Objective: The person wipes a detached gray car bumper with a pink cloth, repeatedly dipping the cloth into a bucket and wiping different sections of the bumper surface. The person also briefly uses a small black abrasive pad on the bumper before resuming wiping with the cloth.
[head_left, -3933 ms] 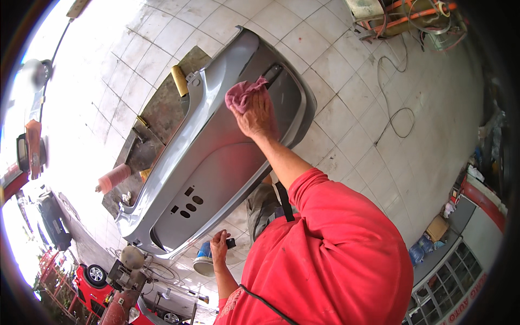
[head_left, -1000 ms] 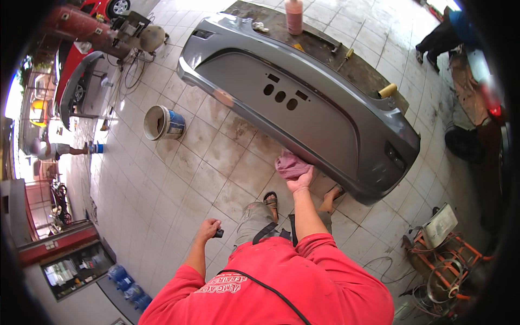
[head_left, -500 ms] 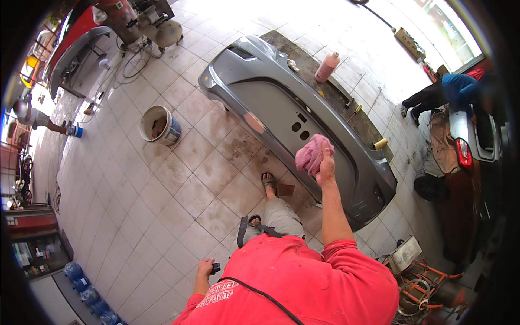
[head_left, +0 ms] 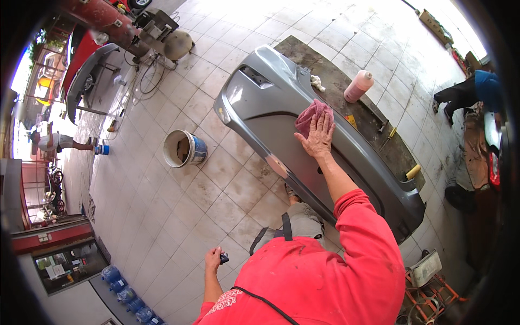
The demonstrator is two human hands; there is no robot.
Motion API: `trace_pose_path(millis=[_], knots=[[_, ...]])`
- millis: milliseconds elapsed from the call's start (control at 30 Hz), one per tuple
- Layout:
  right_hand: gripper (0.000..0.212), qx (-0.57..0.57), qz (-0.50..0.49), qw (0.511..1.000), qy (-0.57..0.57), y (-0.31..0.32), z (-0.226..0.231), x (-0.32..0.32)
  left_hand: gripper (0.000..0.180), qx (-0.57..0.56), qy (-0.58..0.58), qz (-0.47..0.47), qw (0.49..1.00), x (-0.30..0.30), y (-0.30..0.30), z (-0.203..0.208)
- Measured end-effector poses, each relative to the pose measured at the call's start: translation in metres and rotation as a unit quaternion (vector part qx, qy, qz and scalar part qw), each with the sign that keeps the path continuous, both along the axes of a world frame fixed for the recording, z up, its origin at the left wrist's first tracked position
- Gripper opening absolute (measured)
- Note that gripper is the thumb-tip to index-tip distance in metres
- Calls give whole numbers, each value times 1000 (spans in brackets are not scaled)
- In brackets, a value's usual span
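Note:
A pink cloth (head_left: 307,120) lies against the upper face of a large grey car bumper (head_left: 254,99). My right hand (head_left: 319,135) presses flat on that cloth, fingers stretched out and slightly apart. A pale patch (head_left: 277,166) shows on the bumper's near edge. Down at my left side, my left hand (head_left: 213,257) is closed around a small dark object (head_left: 223,258) whose kind I cannot make out.
Behind the bumper, a dark board (head_left: 325,62) bears a pink bottle (head_left: 358,86) and hand tools. A white bucket (head_left: 184,149) stands on the tiles to the left. One person (head_left: 466,89) is at the right, another (head_left: 57,142) far left.
My right hand has gone from holding the bunched cloth above the bumper to pressing it flat on the surface, farther from me. The view has shifted; the left hand still holds the dark object.

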State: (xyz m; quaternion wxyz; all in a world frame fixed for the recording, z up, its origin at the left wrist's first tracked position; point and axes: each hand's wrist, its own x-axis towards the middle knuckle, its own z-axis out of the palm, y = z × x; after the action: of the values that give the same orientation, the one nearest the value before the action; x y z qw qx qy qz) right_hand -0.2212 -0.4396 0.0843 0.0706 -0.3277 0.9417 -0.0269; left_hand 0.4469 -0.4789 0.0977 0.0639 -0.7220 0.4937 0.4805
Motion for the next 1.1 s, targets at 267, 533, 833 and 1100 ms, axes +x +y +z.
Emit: trace_pose_path(millis=[267, 533, 833, 1100], knots=[[107, -30, 36, 997, 66, -114, -18, -42, 40, 92, -64, -17, 994, -26, 11, 6], [96, 26, 11, 999, 23, -238, -29, -81, 47, 174, -114, -137, 968, 13, -39, -25], [74, 25, 50, 997, 56, -340, -58, -132, 44, 19, -63, -199, 978, -50, -334, -100], [53, -226, 89, 901, -360, -499, 5, -19, 47, -57, 120, -194, 972, -184, -555, -57]])
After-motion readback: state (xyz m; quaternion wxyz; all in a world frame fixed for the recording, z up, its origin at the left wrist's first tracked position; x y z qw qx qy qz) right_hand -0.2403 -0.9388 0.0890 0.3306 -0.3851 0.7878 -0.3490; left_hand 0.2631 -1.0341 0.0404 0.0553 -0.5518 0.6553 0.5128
